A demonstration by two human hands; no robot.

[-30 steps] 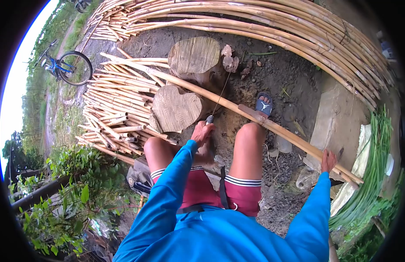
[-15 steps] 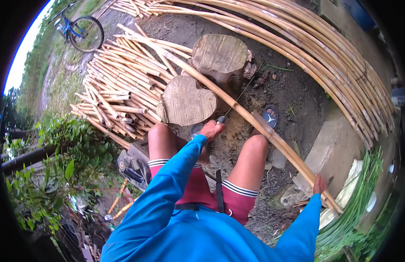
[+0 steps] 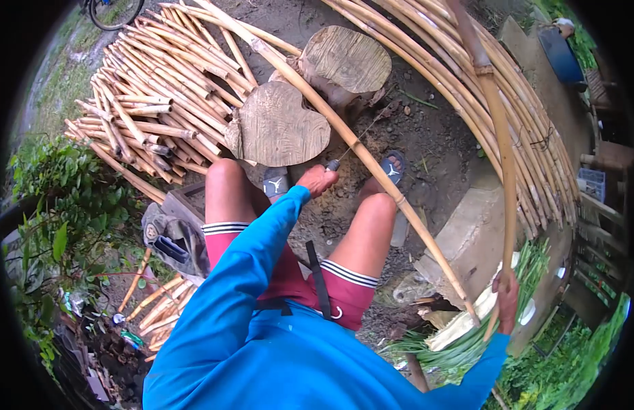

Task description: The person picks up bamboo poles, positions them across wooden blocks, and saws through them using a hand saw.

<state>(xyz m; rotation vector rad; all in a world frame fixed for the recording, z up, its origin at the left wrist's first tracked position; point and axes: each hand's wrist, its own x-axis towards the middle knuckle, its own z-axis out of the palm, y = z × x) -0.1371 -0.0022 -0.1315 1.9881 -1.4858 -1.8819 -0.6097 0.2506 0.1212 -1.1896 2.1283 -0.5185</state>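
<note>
My left hand (image 3: 318, 180), on the left in the head view, is closed round the dark handle of a long thin-bladed tool (image 3: 332, 165). Its blade points up and to the right past a long bamboo pole (image 3: 405, 208), and whether it is a saw or a knife I cannot tell. That pole slants over the two stumps and down past my right knee. At the lower right, my right hand (image 3: 508, 301) grips a second bamboo pole (image 3: 506, 171) near its lower end, well apart from the first. The far end of this second pole is blurred and leaves the top of the view.
Two cut stumps (image 3: 283, 126) (image 3: 347, 60) stand in front of my knees. Cut bamboo lengths (image 3: 173, 82) are piled at the left. Long poles (image 3: 535, 147) lie along the right. Green stalks (image 3: 532, 263) and a concrete slab (image 3: 467, 219) are near my right hand.
My right hand has moved the second pole away from the long slanting pole and swung it right, more upright in view. My left hand keeps the tool. The view has shifted.
</note>
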